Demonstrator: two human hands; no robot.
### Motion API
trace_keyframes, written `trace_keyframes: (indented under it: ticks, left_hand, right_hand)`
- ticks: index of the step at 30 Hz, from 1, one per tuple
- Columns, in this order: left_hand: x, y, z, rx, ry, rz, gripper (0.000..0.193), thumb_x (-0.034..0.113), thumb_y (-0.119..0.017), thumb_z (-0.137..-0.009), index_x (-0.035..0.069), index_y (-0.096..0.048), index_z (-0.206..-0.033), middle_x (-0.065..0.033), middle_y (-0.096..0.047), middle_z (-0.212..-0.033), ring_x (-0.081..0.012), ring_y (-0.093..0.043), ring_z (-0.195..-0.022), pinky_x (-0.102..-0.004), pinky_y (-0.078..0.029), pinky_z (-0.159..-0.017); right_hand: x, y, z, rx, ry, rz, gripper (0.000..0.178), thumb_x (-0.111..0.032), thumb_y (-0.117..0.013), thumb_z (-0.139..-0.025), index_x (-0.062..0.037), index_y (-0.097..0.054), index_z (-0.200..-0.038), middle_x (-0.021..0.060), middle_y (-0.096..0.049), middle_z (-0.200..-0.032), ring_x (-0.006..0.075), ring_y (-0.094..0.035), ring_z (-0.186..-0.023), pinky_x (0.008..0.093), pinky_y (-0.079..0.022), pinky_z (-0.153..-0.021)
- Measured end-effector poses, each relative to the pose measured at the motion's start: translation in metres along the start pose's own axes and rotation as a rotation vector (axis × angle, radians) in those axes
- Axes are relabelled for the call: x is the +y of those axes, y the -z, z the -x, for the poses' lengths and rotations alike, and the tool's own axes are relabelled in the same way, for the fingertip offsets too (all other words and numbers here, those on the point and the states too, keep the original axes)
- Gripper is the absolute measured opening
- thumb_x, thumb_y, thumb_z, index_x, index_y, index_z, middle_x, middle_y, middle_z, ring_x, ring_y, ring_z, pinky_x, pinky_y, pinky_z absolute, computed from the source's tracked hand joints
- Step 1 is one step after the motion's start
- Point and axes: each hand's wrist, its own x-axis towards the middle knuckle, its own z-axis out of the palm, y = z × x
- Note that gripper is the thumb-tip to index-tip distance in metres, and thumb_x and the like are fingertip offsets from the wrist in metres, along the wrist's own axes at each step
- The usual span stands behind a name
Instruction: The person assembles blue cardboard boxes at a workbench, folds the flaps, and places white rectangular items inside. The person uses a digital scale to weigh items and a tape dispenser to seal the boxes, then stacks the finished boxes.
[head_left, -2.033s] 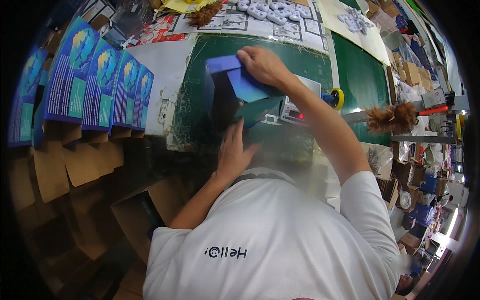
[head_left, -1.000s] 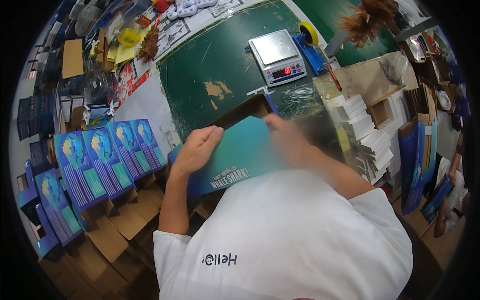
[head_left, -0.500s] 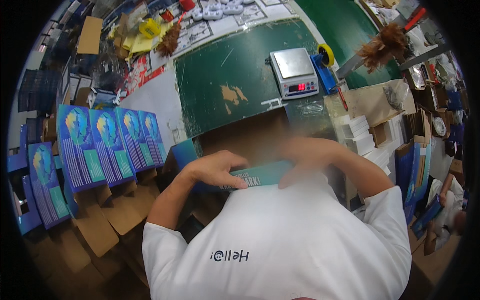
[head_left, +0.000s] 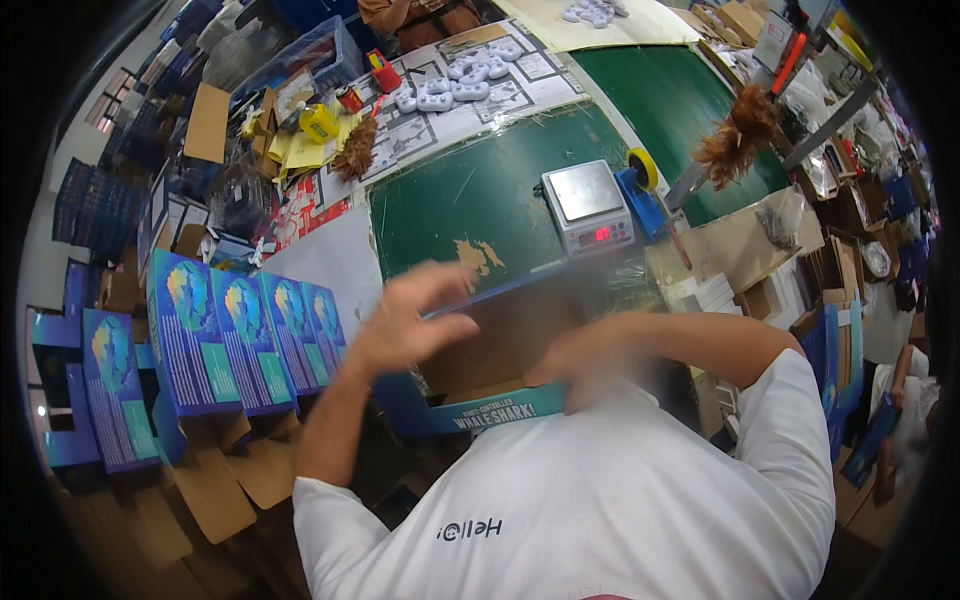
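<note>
A printed blue and teal cardboard box (head_left: 455, 417) stands right in front of my chest, its brown inside facing up. My left hand (head_left: 412, 312) is raised over the box's left side, thumb and fingers spread, with nothing between them. At the near wall, toward the right, my right hand (head_left: 598, 350) grips the box's edge, fingers on the inner side; part of this hand is blurred. Just beyond the box, a white digital scale (head_left: 583, 200) with a bare metal plate sits on the green work surface (head_left: 450, 200).
Several printed blue boxes (head_left: 205, 335) stand in a row at left, with brown flaps below. A tape dispenser (head_left: 640, 190) is beside the scale. Farther off lie white game controllers (head_left: 470, 80), a yellow bottle (head_left: 318, 122) and a feather duster (head_left: 740, 135). Another person (head_left: 425, 20) stands at the far side.
My left hand has let go of the near wall and risen to the upper left, its fingers spreading. My right hand stays at the near edge. The view has shifted, showing more of the far side.
</note>
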Motion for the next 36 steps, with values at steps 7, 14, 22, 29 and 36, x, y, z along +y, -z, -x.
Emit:
trace_keyframes:
  ticks: [7,14,22,29,36]
  left_hand:
    - [-0.073,0.044,-0.057,-0.850,0.400,0.130,0.114,0.052,-0.100,-0.075,-0.001,-0.051,-0.163,-0.0191,-0.072,-0.140,-0.0272,-0.071,-0.122,-0.0414,-0.056,-0.108]
    - [-0.069,-0.017,-0.048,-0.514,0.064,-0.598,0.043,0.027,-0.086,-0.089,0.006,-0.066,-0.121,-0.0251,-0.076,-0.092,-0.0478,-0.074,-0.094,-0.0580,-0.058,-0.083]
    - [-0.067,-0.028,-0.035,-0.328,0.046,-0.686,0.021,0.002,-0.066,-0.089,0.002,-0.069,-0.110,-0.0273,-0.076,-0.094,-0.0492,-0.075,-0.095,-0.0585,-0.060,-0.084]
    - [-0.089,-0.041,-0.009,-0.279,-0.041,-0.822,0.015,0.001,-0.066,-0.088,0.000,-0.069,-0.103,-0.0250,-0.075,-0.086,-0.0466,-0.076,-0.085,-0.0551,-0.062,-0.076]
    - [-0.113,-0.040,0.012,-0.188,-0.071,-0.834,0.010,0.004,-0.067,-0.089,0.003,-0.064,-0.099,-0.0225,-0.073,-0.081,-0.0450,-0.076,-0.080,-0.0544,-0.062,-0.071]
  right_hand:
    - [-0.034,0.008,0.003,-0.049,-0.121,0.108,0.032,-0.012,-0.070,-0.091,0.0053,-0.066,-0.118,0.0276,-0.075,-0.101,0.0467,-0.073,-0.101,0.0561,-0.058,-0.089]
    - [0.005,0.029,-0.001,1.019,0.017,0.620,0.037,-0.020,-0.086,-0.087,-0.0111,-0.073,-0.119,0.0141,-0.071,-0.111,0.0391,-0.070,-0.097,0.0505,-0.057,-0.087]
    - [0.046,0.041,-0.027,0.664,-0.435,0.677,0.009,-0.010,-0.076,-0.086,-0.0055,-0.080,-0.092,0.0181,-0.078,-0.086,0.0409,-0.079,-0.085,0.0504,-0.062,-0.073]
    - [0.047,0.013,-0.054,0.774,-0.490,0.720,0.009,-0.009,-0.072,-0.086,-0.0073,-0.080,-0.081,0.0177,-0.077,-0.077,0.0394,-0.079,-0.077,0.0495,-0.061,-0.065]
    - [0.041,0.012,-0.071,0.745,-0.509,0.745,0.012,-0.013,-0.071,-0.089,-0.0106,-0.079,-0.080,0.0159,-0.077,-0.077,0.0363,-0.080,-0.076,0.0471,-0.061,-0.064]
